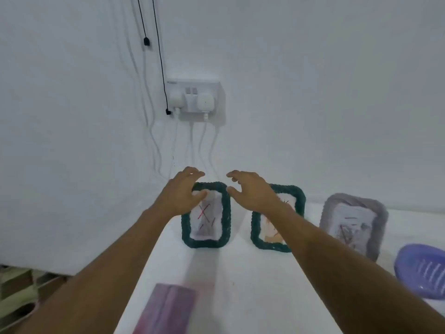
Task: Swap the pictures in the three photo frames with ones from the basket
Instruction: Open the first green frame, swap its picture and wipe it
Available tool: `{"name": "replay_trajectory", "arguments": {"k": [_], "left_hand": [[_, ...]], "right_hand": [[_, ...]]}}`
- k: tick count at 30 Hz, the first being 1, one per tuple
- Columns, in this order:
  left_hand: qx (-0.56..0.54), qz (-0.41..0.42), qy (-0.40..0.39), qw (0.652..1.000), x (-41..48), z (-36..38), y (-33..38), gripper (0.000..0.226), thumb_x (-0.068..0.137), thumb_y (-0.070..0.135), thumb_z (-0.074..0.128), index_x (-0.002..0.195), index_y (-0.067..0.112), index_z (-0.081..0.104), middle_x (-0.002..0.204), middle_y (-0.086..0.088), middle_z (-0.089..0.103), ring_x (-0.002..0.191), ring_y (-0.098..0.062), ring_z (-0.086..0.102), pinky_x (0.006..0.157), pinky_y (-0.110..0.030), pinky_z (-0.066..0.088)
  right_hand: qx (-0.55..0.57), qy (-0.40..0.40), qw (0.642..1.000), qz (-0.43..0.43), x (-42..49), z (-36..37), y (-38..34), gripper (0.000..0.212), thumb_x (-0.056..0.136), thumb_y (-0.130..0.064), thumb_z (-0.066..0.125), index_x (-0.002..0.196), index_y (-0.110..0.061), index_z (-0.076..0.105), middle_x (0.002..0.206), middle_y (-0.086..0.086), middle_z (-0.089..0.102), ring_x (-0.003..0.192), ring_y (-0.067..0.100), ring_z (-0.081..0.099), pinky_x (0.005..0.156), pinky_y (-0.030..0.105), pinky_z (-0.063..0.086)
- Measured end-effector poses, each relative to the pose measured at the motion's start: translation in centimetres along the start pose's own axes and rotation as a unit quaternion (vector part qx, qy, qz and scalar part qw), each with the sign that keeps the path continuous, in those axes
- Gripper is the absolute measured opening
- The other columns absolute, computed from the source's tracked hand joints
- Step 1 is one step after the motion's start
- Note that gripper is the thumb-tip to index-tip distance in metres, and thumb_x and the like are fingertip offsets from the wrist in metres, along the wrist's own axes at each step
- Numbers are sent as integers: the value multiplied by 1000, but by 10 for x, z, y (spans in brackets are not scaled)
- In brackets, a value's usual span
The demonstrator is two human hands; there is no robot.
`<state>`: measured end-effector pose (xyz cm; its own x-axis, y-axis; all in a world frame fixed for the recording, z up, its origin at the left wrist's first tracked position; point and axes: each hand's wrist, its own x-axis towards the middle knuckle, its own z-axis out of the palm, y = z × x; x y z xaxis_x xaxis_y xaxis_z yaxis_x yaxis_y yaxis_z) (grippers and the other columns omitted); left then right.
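Reaching: both hands at left frame [207, 222], upright on table [240, 273], long axis vertical.
Left hand [184, 191]: nearer, curved over top-left corner, thumb in front; grip unclear.
Right hand [251, 190]: fingers spread, empty, just beside top-right corner.

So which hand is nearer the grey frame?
Right. The right hand is before the middle green frame, next to the grey frame; the left hand is farther off, at the leftmost green frame.

Green frame [206, 243], second green frame [255, 233], grey frame [380, 218] upright abreast; purple basket [404, 278] rightmost
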<state>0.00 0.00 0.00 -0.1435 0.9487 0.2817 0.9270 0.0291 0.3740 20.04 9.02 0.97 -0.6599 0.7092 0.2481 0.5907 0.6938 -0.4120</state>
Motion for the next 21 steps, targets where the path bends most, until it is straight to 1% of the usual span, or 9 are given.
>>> {"name": "replay_trajectory", "arguments": {"k": [3,5,8,11,12,14,16,19,21], "left_hand": [[-40,-4,26,999,-13,10,-17,46,91,35,61,134,21,52,155,-3,26,121,-20,52,99,-34,45],[-81,-32,31,996,-23,22,-27,40,90,29,65,129,23,55,154,-3,26,122,-20,50,100,-34,45],[-183,-93,25,978,-37,38,-35,35,87,17,69,120,25,59,140,-2,45,119,-24,55,98,-36,50],[-250,-123,13,960,-51,51,-36,37,87,9,69,119,25,59,129,1,53,104,-19,59,84,-21,51],[-257,-123,16,958,-55,54,-35,39,87,8,69,120,26,59,128,2,54,101,-18,60,80,-17,50],[-267,-117,24,956,-59,58,-32,39,86,6,69,116,28,60,124,4,56,94,-17,62,72,-11,49],[-287,-110,22,951,-60,58,-26,39,85,4,69,112,32,62,120,6,58,89,-16,62,70,-13,51],[-340,-88,5,936,-61,56,-10,43,86,1,67,110,37,64,121,12,58,90,-17,63,74,-21,54],[-378,-71,-4,923,-61,53,5,44,87,0,66,111,36,65,125,14,56,95,-16,64,77,-23,55]], "right_hand": [[44,11,999,-3,2,27,-7,29,94,-22,56,123,-17,56,117,6,62,103,23,58,90,35,49],[74,25,997,19,1,45,-7,23,92,-16,58,115,-18,58,112,6,61,94,20,58,88,35,51],[115,42,991,56,-2,59,-4,25,92,-12,59,116,-21,59,120,4,58,94,19,59,88,31,53],[179,58,979,82,-11,63,0,29,92,-6,58,115,-24,60,121,2,57,93,19,61,86,30,55],[201,66,974,84,-16,62,0,29,92,-3,58,113,-24,61,120,2,58,92,19,62,83,28,55],[243,78,963,87,-27,58,3,29,92,0,57,109,-22,64,119,-2,59,90,19,62,74,16,53],[281,94,950,101,-38,52,8,29,92,1,57,108,-22,66,115,-7,61,89,16,64,65,9,50],[335,116,927,124,-52,37,18,31,91,-1,59,105,-27,68,109,-7,63,81,13,67,66,21,56],[382,120,908,127,-61,23,25,32,90,1,60,101,-28,70,108,-6,64,83,14,66,67,22,54]]}}
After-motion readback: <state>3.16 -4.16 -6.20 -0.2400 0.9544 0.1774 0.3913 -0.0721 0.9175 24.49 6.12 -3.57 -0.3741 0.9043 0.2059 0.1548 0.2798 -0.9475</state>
